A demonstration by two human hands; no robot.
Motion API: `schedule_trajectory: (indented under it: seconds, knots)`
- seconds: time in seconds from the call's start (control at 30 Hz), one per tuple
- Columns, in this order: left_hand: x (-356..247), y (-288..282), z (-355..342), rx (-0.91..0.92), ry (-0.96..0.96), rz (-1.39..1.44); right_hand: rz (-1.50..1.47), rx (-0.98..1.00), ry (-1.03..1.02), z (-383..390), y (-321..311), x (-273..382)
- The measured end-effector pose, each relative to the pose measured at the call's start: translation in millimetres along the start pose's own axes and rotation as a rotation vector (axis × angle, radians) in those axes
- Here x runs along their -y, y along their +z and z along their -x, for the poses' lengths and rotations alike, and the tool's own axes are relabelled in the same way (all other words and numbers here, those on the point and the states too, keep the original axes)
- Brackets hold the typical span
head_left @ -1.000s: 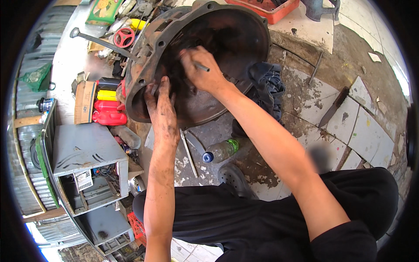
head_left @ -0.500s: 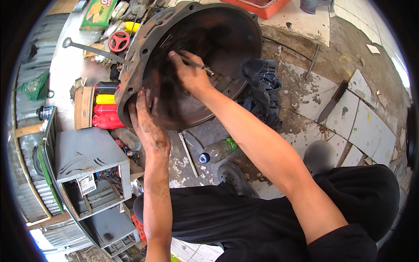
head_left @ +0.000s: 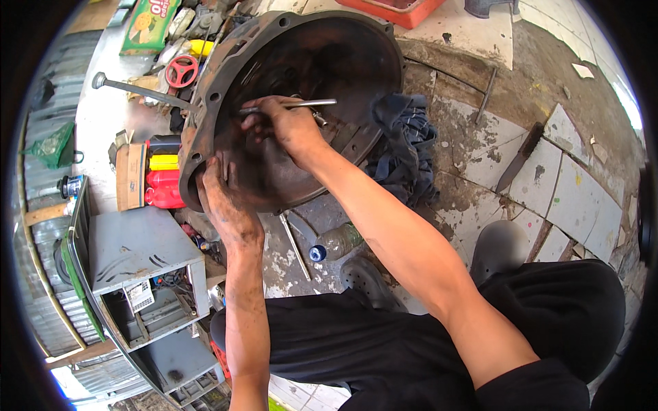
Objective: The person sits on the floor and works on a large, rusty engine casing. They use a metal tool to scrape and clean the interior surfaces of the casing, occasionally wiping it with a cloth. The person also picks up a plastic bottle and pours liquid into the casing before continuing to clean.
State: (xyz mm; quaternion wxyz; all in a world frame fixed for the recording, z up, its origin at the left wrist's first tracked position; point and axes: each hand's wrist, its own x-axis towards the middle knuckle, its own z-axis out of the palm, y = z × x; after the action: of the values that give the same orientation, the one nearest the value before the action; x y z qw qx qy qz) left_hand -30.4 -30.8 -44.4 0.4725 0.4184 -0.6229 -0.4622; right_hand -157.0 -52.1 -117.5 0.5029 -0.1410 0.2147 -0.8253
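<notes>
Broken tiles (head_left: 538, 181), clear bottle (head_left: 337, 243) nearby; your right hand (head_left: 295, 130) grips a rod (head_left: 319, 103), left hand (head_left: 229, 209) open against the housing (head_left: 336, 72)!

Left grip (head_left: 232, 212) smudged, fingers (head_left: 214, 175) extended, right grip (head_left: 293, 130) curled closed, bare forearms (head_left: 387, 222) outstretched

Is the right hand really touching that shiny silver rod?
Touching. The head view shows the right hand closed around the silver rod, whose bright end sticks out.
</notes>
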Motion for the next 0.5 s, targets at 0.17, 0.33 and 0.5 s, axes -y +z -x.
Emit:
schedule_trajectory:
  seconds: [0.17, 0.33, 0.5]
  knots:
    - [0.7, 6.9, 0.5, -0.005, 0.014, -0.021, -0.371, -0.107, 0.14, -9.8, -0.3, -17.3]
    - [4.8, 3.3, 0.4, -0.003, 0.035, -0.05, -0.212, -0.283, 0.069, -4.9, 6.9, -31.0]
    - [2.6, 12.9, 2.4, -0.024, 0.01, -0.004, -0.208, -0.252, 0.095, -5.9, 8.7, -28.5]
